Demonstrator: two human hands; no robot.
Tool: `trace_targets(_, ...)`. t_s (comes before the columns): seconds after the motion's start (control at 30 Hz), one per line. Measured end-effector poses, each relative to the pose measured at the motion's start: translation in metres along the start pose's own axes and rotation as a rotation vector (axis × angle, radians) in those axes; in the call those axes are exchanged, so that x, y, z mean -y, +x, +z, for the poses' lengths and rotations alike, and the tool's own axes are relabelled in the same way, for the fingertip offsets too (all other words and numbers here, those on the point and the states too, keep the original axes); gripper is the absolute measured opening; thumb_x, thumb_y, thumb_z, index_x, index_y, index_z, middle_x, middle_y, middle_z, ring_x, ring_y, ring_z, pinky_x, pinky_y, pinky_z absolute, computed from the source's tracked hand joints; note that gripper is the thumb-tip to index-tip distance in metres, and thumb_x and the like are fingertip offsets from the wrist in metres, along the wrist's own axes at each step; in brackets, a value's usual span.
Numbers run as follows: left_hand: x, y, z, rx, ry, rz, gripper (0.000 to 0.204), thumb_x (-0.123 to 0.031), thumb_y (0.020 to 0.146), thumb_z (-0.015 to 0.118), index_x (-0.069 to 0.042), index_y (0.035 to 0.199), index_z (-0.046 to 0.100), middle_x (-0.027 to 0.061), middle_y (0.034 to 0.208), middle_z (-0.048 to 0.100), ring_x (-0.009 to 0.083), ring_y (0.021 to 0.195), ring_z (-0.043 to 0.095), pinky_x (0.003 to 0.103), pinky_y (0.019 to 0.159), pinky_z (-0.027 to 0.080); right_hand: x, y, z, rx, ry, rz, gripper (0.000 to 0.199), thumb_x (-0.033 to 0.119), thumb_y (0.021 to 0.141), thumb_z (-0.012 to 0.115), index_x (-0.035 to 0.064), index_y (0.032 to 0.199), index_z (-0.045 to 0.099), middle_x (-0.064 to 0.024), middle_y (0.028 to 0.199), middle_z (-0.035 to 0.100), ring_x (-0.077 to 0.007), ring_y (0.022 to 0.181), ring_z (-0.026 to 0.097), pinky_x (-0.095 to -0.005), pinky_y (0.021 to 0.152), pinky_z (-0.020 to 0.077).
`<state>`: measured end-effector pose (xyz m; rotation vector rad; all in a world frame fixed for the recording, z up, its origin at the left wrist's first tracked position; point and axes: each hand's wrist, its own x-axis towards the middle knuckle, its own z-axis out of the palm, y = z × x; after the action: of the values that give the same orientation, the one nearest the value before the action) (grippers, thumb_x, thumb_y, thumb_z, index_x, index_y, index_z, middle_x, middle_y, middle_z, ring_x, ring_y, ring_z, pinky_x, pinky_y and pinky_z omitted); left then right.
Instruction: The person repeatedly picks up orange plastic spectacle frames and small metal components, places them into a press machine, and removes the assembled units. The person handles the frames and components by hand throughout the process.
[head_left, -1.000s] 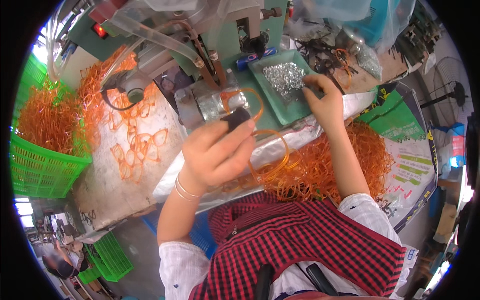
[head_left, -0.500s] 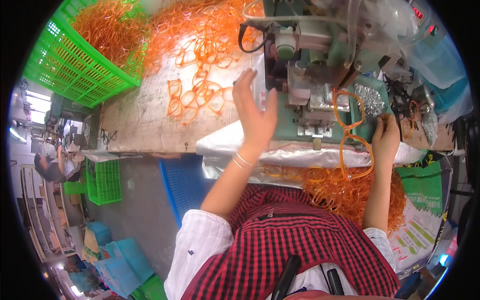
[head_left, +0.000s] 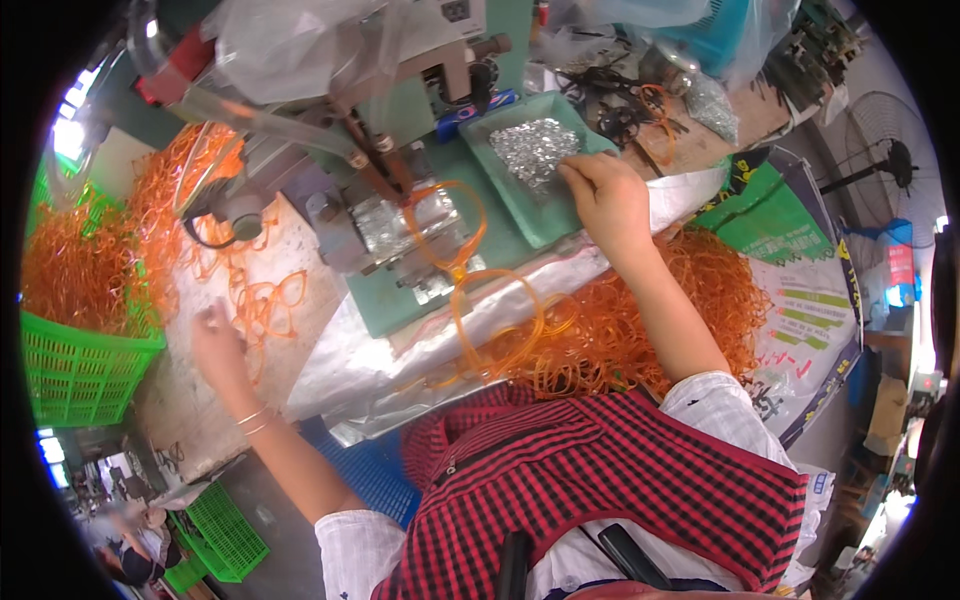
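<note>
An orange eyeglass frame (head_left: 458, 272) hangs by its upper rim at the tip of the green bench machine (head_left: 385, 185), with neither hand on it. At the left, my left hand (head_left: 220, 350) is over the table beside loose orange frames (head_left: 270, 305). Its fingers look bent but are blurred, so I cannot tell what they hold. My right hand (head_left: 612, 200) is at the right edge of a green tray (head_left: 545, 232) heaped with small silvery metal parts (head_left: 535, 150). Its thumb and fingertips are pinched together; anything between them is hidden.
A green basket (head_left: 90, 365) full of orange frames stands at the far left. More orange frames (head_left: 640, 320) are piled in front of me, beyond a silvery sheet (head_left: 345, 375). Dark parts and a clear bag (head_left: 712, 105) lie at back right. A fan (head_left: 880, 155) stands farther right.
My view has turned to the right. My left hand has moved left, away from the machine, to the loose frames. My right hand stays by the tray, and the frame still hangs at the machine.
</note>
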<state>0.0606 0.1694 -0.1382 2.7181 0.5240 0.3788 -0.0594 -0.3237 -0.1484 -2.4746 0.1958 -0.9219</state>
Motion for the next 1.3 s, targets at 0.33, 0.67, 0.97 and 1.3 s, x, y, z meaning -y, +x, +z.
trace_targets(0.33, 0.005, -0.036, 0.056, -0.084, 0.060, 0.026, 0.050, -0.046, 0.087, 0.069, -0.003, 0.112, 0.063, 0.0169, 0.089, 0.071, 0.0348, 0.084, 0.069, 0.046, 0.074, 0.053, 0.004, -0.016, -0.020, 0.109, 0.125, 0.339, 0.016, 0.007, 0.084, 0.070, 0.0035, 0.099, 0.075, -0.0112, 0.090, 0.072, -0.0209, 0.081, 0.067, -0.0310, 0.076, 0.0518)
trace_targets(0.67, 0.021, -0.002, 0.098, -0.123, -0.996, -0.082, 0.051, -0.014, 0.085, 0.077, 0.003, 0.127, 0.053, 0.0060, 0.084, 0.064, 0.0165, 0.072, 0.061, 0.029, 0.066, 0.049, 0.112, 0.058, -0.007, 0.340, 0.758, 0.080, 0.038, 0.007, 0.079, 0.073, 0.0020, 0.116, 0.065, -0.0059, 0.089, 0.070, -0.0139, 0.085, 0.065, -0.0289, 0.078, 0.0506)
trace_targets(0.97, -0.097, -0.098, -0.008, 0.069, -1.730, 0.364, 0.014, -0.006, 0.097, 0.058, -0.004, 0.111, 0.060, 0.0084, 0.102, 0.062, 0.0177, 0.095, 0.061, 0.034, 0.079, 0.054, 0.123, 0.056, 0.003, 0.429, 0.949, 0.220, 0.053, 0.005, 0.075, 0.075, 0.0005, 0.125, 0.057, -0.0022, 0.080, 0.069, -0.0107, 0.075, 0.064, -0.0265, 0.072, 0.0489)
trace_targets(1.3, -0.178, -0.106, -0.078, -0.210, -1.370, 0.811, 0.012, 0.004, 0.096, 0.053, 0.003, 0.107, 0.057, 0.0171, 0.100, 0.066, 0.0229, 0.090, 0.065, 0.036, 0.082, 0.057, 0.152, 0.037, -0.005, 0.376, 1.242, 0.408, 0.058, 0.003, 0.077, 0.071, 0.0011, 0.132, 0.053, -0.0057, 0.094, 0.067, -0.0077, 0.087, 0.060, -0.0254, 0.076, 0.0482)
